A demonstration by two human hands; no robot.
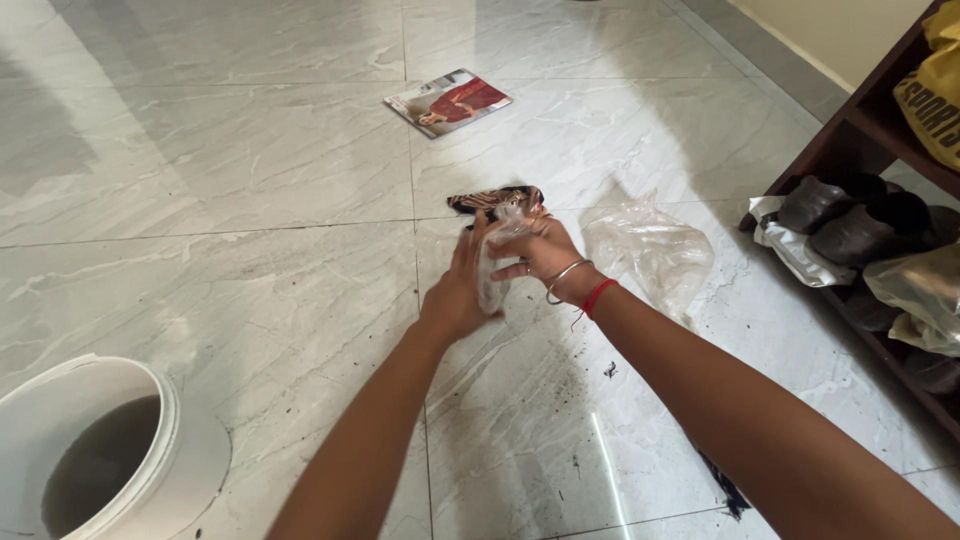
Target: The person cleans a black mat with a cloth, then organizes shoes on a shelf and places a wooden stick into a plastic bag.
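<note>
My left hand (455, 290) and my right hand (540, 255) meet over a marble tile floor, both gripping a crumpled clear plastic bag (497, 258) held between them. Just beyond the hands lies a dark patterned cloth (495, 198) on the floor, partly hidden by my fingers. My right wrist wears metal bangles and a red thread.
Another crumpled clear plastic bag (650, 250) lies to the right. A flat printed packet (447, 101) lies farther away on the floor. A white bucket (95, 440) with murky water stands at lower left. A dark wooden shoe rack (870, 140) with shoes and bags stands at right. Dirt specks dot the tiles.
</note>
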